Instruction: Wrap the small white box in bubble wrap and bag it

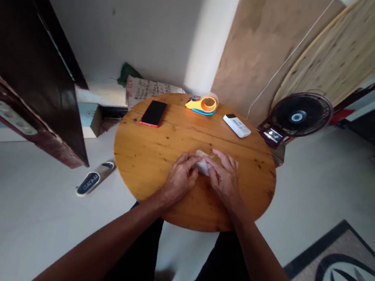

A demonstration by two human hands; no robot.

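Note:
A small white paper-like piece [204, 167] lies on the round wooden table [158, 155], partly covered by my fingers, so its exact kind is not clear. My left hand [182, 175] pinches its left side with the fingers curled in. On the other side, my right hand [223, 176] grips the same piece between thumb and fingers. Farther back on the table is an orange and blue tape dispenser [202, 106] with a roll on it. A phone with a red edge and dark screen [154, 113] rests at the back left. A white handheld remote-like device [237, 125] lies at the back right.
Beyond the table's right edge stands a dark fan [298, 116]. A large round wooden board [348, 55] leans behind it. One slipper [95, 178] is on the floor at left, near a dark door-like panel [30, 57]. A printed sack [152, 91] sits against the wall.

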